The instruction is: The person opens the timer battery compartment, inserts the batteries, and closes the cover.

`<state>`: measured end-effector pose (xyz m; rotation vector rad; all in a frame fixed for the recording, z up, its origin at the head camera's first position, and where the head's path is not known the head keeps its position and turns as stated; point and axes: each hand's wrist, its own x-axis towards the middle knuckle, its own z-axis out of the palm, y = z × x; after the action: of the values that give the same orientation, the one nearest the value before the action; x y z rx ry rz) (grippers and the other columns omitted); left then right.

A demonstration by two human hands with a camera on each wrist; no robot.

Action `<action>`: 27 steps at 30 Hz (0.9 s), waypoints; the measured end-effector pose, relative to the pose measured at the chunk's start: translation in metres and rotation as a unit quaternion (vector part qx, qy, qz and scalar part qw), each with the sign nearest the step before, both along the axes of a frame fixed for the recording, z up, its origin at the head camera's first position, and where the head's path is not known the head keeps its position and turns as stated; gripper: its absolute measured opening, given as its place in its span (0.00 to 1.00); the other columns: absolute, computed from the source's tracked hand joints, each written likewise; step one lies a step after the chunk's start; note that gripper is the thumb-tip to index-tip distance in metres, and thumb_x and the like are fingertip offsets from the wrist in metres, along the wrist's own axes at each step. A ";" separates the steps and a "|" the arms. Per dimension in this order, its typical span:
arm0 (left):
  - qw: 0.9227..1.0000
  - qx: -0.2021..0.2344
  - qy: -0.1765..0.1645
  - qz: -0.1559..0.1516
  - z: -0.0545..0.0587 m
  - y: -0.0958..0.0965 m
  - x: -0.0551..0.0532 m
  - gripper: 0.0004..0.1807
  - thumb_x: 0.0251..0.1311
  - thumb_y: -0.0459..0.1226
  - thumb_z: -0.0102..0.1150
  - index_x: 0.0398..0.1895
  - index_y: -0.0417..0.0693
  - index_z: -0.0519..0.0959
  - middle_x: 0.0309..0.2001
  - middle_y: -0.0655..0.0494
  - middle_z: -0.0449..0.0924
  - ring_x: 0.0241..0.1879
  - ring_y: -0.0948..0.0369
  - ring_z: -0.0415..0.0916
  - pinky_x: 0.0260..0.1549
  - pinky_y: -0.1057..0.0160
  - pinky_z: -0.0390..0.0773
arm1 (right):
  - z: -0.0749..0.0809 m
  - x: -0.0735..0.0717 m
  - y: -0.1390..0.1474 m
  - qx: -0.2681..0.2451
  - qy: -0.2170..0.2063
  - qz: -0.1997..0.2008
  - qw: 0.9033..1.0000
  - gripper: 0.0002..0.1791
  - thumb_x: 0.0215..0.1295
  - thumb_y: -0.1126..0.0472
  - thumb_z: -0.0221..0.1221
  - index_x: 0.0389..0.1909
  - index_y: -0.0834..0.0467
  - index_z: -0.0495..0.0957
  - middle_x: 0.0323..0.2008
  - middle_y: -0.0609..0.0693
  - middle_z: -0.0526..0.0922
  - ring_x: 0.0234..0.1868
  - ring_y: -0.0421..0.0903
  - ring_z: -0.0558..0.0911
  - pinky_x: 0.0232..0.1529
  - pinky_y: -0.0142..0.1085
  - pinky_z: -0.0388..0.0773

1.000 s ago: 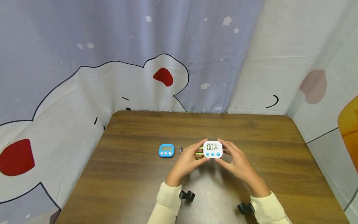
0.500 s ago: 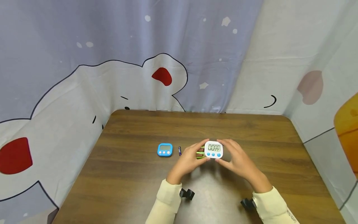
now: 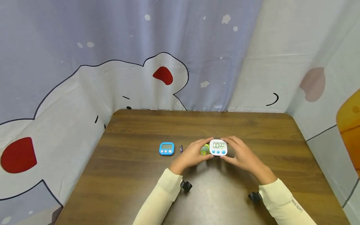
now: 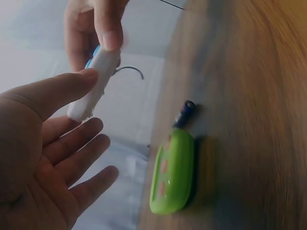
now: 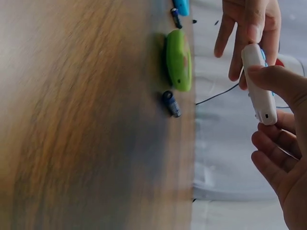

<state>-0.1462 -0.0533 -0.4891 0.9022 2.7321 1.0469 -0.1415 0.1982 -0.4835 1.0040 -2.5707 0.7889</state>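
Note:
A white digital timer (image 3: pixel 218 147) with blue round buttons is held up off the table, its lit display of zeros facing the head camera. My left hand (image 3: pixel 191 154) pinches its left edge between thumb and index finger, while the other fingers spread loosely, as the left wrist view shows. On the opposite edge, my right hand (image 3: pixel 244 157) pinches it the same way. Behind the white timer, a green timer (image 4: pixel 175 172) lies on the table, partly hidden by my left hand in the head view.
To the left on the wooden table (image 3: pixel 126 181) lies a blue timer (image 3: pixel 167 148). A small dark battery (image 3: pixel 181 149) sits between it and my left hand. Another battery (image 5: pixel 171 104) lies beside the green timer in the right wrist view. A printed curtain (image 3: pixel 208 62) hangs behind the table.
Both hands have shifted slightly right and up in the head view with the white timer. More of the green timer shows beside it now.

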 end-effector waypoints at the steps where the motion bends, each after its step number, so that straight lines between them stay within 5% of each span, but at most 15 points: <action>1: 1.000 -0.008 -0.001 -0.002 0.000 0.000 -0.002 0.40 0.60 0.50 0.65 0.74 0.55 0.61 0.65 0.55 0.70 0.64 0.61 0.67 0.61 0.59 0.70 | -0.002 -0.001 0.001 -0.001 -0.004 -0.002 1.000 0.41 0.47 0.52 0.76 0.61 0.63 0.72 0.52 0.54 0.76 0.54 0.52 0.75 0.53 0.50 0.75; 13: 0.995 -0.096 -0.026 0.014 -0.012 -0.016 -0.014 0.45 0.59 0.48 0.67 0.76 0.48 0.56 0.71 0.49 0.60 0.68 0.55 0.61 0.65 0.57 0.65 | -0.028 -0.013 0.029 0.019 -0.062 -0.047 0.997 0.41 0.51 0.51 0.74 0.62 0.65 0.71 0.52 0.57 0.76 0.54 0.56 0.75 0.56 0.53 0.72; 27: 0.989 -0.142 -0.049 0.015 -0.023 -0.021 -0.019 0.45 0.59 0.46 0.68 0.75 0.45 0.56 0.70 0.47 0.62 0.69 0.53 0.61 0.66 0.57 0.64 | -0.049 -0.016 0.054 0.065 -0.145 -0.090 0.983 0.40 0.56 0.49 0.71 0.65 0.66 0.69 0.53 0.60 0.75 0.56 0.60 0.74 0.57 0.57 0.70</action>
<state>-0.1648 -0.0742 -0.5122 0.7465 2.7244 0.6617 -0.1579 0.2525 -0.5322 0.7199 -2.9440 0.7759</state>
